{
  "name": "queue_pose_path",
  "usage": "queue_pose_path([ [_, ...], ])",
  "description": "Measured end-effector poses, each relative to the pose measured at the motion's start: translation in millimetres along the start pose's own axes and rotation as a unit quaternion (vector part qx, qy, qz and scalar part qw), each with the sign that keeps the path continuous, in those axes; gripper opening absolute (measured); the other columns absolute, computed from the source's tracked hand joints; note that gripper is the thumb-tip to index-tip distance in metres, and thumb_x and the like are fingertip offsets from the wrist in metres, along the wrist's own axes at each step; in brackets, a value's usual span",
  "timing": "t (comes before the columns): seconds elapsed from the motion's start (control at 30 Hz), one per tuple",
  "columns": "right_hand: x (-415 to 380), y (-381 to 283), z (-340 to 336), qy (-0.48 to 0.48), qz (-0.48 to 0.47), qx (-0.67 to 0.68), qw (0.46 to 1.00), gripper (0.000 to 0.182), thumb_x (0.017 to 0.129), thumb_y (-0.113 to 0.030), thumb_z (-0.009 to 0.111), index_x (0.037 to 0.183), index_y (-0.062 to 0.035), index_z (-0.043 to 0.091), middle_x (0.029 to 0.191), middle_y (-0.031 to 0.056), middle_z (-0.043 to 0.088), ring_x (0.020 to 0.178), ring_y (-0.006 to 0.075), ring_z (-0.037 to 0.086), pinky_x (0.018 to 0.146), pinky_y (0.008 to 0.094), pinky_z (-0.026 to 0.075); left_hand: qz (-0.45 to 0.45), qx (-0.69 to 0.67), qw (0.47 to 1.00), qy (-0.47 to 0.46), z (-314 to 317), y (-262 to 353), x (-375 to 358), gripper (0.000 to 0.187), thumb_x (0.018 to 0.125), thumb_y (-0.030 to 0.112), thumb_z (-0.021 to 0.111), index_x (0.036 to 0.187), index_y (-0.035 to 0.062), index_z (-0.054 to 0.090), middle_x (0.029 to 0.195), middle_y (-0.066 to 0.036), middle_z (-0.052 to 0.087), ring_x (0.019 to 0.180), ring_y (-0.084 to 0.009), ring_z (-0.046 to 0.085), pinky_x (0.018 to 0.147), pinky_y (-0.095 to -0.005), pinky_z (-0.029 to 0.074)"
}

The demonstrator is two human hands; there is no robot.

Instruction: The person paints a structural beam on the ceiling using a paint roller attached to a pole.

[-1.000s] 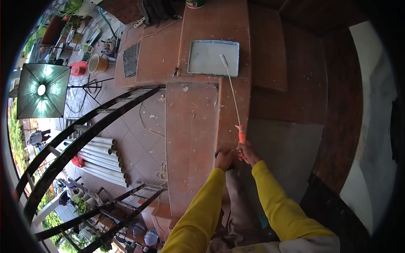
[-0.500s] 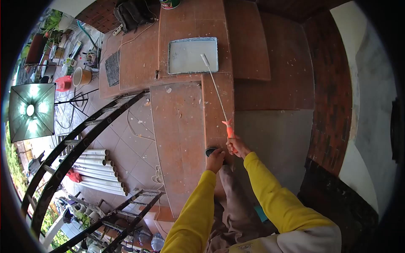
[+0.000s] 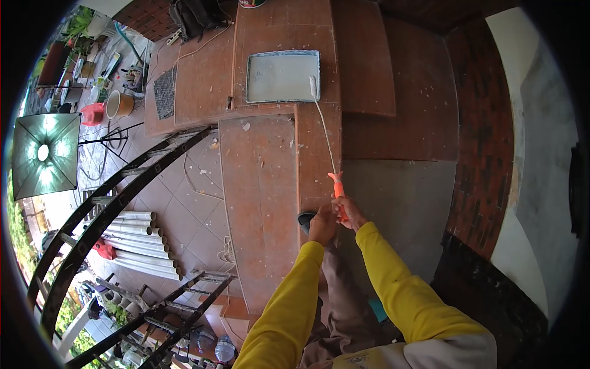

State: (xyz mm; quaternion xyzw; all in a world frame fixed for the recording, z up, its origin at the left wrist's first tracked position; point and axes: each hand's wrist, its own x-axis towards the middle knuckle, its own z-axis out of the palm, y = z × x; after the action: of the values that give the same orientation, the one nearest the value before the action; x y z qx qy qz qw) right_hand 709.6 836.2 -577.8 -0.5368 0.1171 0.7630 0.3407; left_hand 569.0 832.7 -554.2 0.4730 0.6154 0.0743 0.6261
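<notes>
A long-handled paint roller (image 3: 325, 132) slants up from my hands. Its orange grip (image 3: 339, 189) is wrapped by my right hand (image 3: 350, 213). At the far end, the small white roller head (image 3: 313, 86) is at the right side of a paint tray (image 3: 247, 83), over or in pale grey-white paint. My left hand (image 3: 322, 226) is right beside my right hand, its fingers curled near the grip; whether it holds anything is hidden. Just left of it shows a dark shoe (image 3: 304, 219) on the reddish-brown step.
A black ladder (image 3: 114, 221) arches along the left, with another (image 3: 178, 313) below. White pipes (image 3: 144, 246) lie on the tiles near a lit softbox lamp (image 3: 46, 154). A bucket (image 3: 118, 105) stands at upper left, a dark bag (image 3: 193, 18) near the top. A brick wall (image 3: 479, 141) borders the right.
The roller head has moved right within the tray, to its right side. My left hand has moved up and right, closer to my right hand. The view has shifted slightly.
</notes>
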Motion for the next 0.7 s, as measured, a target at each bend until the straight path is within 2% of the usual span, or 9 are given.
queue_pose_path([
  [0.1,7.5,3.7,-7.3,0.009,-0.018,-0.049,0.999,0.012,0.082,-0.014,0.06,0.084,-0.0141,0.048,0.062,-0.0031,0.048,0.051,0.0096,0.048,0.046,0.0324,0.039,-0.02,-0.014,1.0,-0.008,0.1,9.4,1.3,0.052,0.091,0.026,0.057,0.133,-0.0042,0.047,0.114,-0.025,0.064,0.103,-0.0326,0.064,0.09,-0.0364,0.049],
  [0.2,11.3,-1.8,-9.6,0.035,0.016,-0.097,0.995,0.013,0.084,-0.014,0.058,0.081,-0.0117,0.046,0.062,-0.0006,0.05,0.048,0.0122,0.048,0.044,0.0325,0.04,-0.011,0.009,1.0,0.017,0.9,12.4,-0.9,0.053,0.091,0.027,0.057,0.133,-0.003,0.047,0.115,-0.024,0.064,0.104,-0.0322,0.064,0.089,-0.0367,0.05],
  [0.3,14.6,-9.2,-5.1,0.08,-0.046,-0.172,0.981,0.015,0.084,-0.012,0.059,0.081,-0.0112,0.045,0.061,-0.0006,0.049,0.044,0.0123,0.047,0.04,0.0309,0.041,0.009,0.019,0.999,0.037,0.6,8.5,-3.7,0.054,0.09,0.029,0.058,0.134,-0.0018,0.047,0.116,-0.024,0.063,0.105,-0.0317,0.064,0.089,-0.0372,0.049],
  [0.47,5.3,-3.5,3.7,0.096,-0.055,-0.15,0.983,0.017,0.081,-0.01,0.063,0.081,-0.0101,0.046,0.058,-0.0007,0.048,0.041,0.0095,0.044,0.035,0.029,0.037,-0.014,0.018,0.999,0.044,14.6,-15.5,4.4,0.057,0.092,0.032,0.057,0.137,-0.0002,0.044,0.121,-0.024,0.06,0.107,-0.0314,0.062,0.092,-0.0377,0.048],
  [0.57,12.2,1.6,-2.9,0.1,-0.087,-0.176,0.975,0.018,0.082,-0.011,0.064,0.079,-0.0102,0.045,0.057,-0.0012,0.047,0.041,0.0087,0.044,0.035,0.0279,0.037,-0.005,-0.059,0.998,-0.006,14.7,-5.0,1.2,0.061,0.094,0.035,0.056,0.14,-0.0015,0.039,0.124,-0.02,0.059,0.11,-0.0305,0.06,0.095,-0.0355,0.045],
  [0.67,4.5,1.7,-5.4,0.069,-0.084,-0.181,0.977,0.018,0.082,-0.01,0.063,0.081,-0.0103,0.045,0.056,-0.0014,0.045,0.04,0.0094,0.044,0.035,0.0281,0.038,-0.05,-0.147,0.987,-0.031,28.4,-26.2,9.0,0.068,0.096,0.045,0.049,0.143,-0.0023,0.035,0.136,-0.017,0.05,0.124,-0.0287,0.049,0.099,-0.0361,0.04],
  [0.7,-4.1,3.5,-3.0,0.053,-0.072,-0.175,0.98,0.018,0.082,-0.01,0.063,0.082,-0.0102,0.045,0.056,-0.0015,0.044,0.04,0.0099,0.043,0.035,0.0284,0.038,-0.081,-0.208,0.974,-0.036,21.2,-15.8,5.8,0.071,0.096,0.049,0.048,0.143,-0.002,0.034,0.139,-0.016,0.047,0.127,-0.0279,0.046,0.099,-0.0367,0.039],
])
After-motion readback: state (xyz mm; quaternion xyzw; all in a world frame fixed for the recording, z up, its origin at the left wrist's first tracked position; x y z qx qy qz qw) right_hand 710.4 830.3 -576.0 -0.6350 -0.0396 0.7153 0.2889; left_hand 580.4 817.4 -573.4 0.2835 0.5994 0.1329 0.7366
